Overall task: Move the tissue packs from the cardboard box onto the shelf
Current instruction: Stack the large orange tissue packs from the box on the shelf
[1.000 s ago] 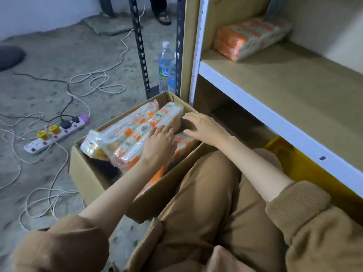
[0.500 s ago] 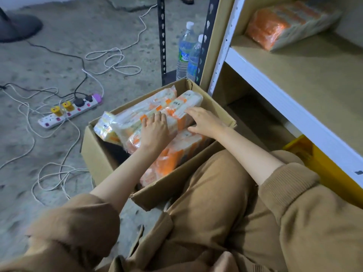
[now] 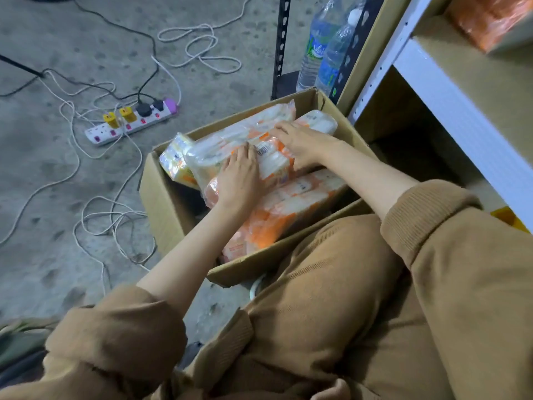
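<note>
An open cardboard box (image 3: 161,197) stands on the floor beside the shelf (image 3: 467,82). It holds several orange-and-white tissue packs in clear wrap. My left hand (image 3: 239,180) grips the near end of the top tissue pack (image 3: 271,160). Over the far end of that same pack lies my right hand (image 3: 302,142), fingers curled on it. Another pack (image 3: 291,212) lies lower in the box, and a small yellow pack (image 3: 176,160) sits at the box's left end. One orange pack (image 3: 490,18) rests on the shelf board at top right.
Two water bottles (image 3: 320,44) stand behind the box by a black slotted post (image 3: 281,47). A power strip (image 3: 132,122) with plugs and loose white and black cables lies on the concrete floor to the left. A yellow bin edge (image 3: 507,217) shows under the shelf.
The view has dropped and swung left. Both hands have closed in on the top pack: the right hand slid onto its far end, the left hand stayed on the near end.
</note>
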`<state>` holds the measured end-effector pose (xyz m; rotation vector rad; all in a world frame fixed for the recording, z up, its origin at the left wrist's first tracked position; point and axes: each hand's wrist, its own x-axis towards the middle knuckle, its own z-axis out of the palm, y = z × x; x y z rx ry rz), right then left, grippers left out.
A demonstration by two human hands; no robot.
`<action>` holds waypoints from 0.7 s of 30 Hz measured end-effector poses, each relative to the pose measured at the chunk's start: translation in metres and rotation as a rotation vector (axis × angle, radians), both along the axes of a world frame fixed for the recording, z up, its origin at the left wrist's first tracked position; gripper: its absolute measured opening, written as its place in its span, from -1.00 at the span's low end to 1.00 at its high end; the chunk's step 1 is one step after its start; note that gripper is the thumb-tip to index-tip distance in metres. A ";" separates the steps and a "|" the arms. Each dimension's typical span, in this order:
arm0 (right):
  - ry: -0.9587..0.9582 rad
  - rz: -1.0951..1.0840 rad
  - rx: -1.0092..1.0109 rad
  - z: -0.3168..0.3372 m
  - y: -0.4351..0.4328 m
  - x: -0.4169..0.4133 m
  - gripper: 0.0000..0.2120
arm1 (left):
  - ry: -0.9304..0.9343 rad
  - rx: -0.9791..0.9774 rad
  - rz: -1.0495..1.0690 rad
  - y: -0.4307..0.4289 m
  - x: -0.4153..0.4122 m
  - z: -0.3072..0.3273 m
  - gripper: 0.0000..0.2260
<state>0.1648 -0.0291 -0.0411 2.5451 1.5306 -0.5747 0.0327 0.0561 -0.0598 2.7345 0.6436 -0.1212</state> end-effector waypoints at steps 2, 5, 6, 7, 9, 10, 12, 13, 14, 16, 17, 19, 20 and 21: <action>-0.002 0.035 -0.018 -0.003 0.002 0.002 -0.11 | 0.024 0.000 0.004 0.002 -0.002 0.003 -0.24; -0.046 0.033 0.013 -0.012 -0.003 0.000 -0.14 | 0.057 0.028 -0.016 -0.001 -0.002 0.007 -0.25; -0.066 0.032 0.045 -0.015 -0.007 -0.002 -0.19 | 0.058 0.048 -0.030 -0.003 -0.002 0.007 -0.26; -0.086 0.032 0.081 -0.018 -0.012 -0.003 -0.27 | 0.054 0.065 -0.042 -0.006 -0.003 0.006 -0.26; -0.115 0.013 0.149 -0.024 -0.023 -0.006 -0.42 | 0.053 0.081 -0.061 -0.012 -0.004 0.004 -0.25; -0.130 -0.002 0.174 -0.026 -0.029 -0.007 -0.47 | 0.052 0.088 -0.070 -0.014 -0.004 0.003 -0.24; -0.158 -0.030 0.208 -0.028 -0.036 -0.008 -0.53 | 0.057 0.098 -0.087 -0.016 -0.003 0.003 -0.21; -0.166 -0.044 0.220 -0.028 -0.037 -0.009 -0.55 | 0.064 0.097 -0.092 -0.017 -0.002 0.003 -0.21; -0.166 -0.059 0.231 -0.027 -0.036 -0.010 -0.56 | 0.074 0.092 -0.093 -0.016 0.000 0.004 -0.19; -0.154 -0.092 0.242 -0.024 -0.033 -0.013 -0.55 | 0.106 0.083 -0.089 -0.013 0.002 0.006 -0.15; -0.149 -0.106 0.241 -0.021 -0.031 -0.015 -0.54 | 0.119 0.077 -0.086 -0.011 0.003 0.007 -0.13; -0.154 -0.123 0.236 -0.016 -0.029 -0.019 -0.51 | 0.120 0.059 -0.078 -0.008 0.003 0.009 -0.11; -0.166 -0.127 0.234 -0.014 -0.028 -0.021 -0.52 | 0.106 0.052 -0.074 -0.007 0.003 0.010 -0.13; -0.180 -0.130 0.235 -0.012 -0.029 -0.023 -0.54 | 0.086 0.054 -0.073 -0.007 0.002 0.012 -0.17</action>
